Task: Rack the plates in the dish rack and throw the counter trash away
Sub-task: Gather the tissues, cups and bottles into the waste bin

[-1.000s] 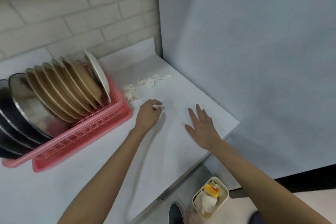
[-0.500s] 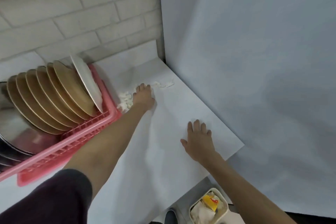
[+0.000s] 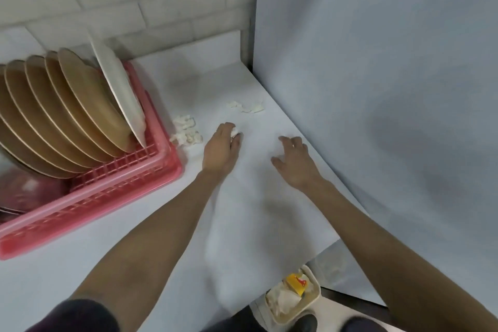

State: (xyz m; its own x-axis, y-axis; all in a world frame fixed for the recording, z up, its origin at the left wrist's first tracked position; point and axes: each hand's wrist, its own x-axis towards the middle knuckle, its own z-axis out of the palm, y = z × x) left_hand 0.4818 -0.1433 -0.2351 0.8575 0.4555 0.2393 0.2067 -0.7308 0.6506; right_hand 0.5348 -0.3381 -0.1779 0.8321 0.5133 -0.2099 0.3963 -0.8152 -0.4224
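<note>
White counter (image 3: 269,210): your left hand (image 3: 221,152) pinches a white scrap (image 3: 234,132), the scrap pile (image 3: 186,132) lies just left of it, farther from your slack, empty right hand (image 3: 295,163).

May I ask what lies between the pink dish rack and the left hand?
A small pile of white scraps on the counter, seen in the head view.

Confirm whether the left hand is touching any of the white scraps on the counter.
Touching: in the head view the left hand pinches one white scrap.
</note>
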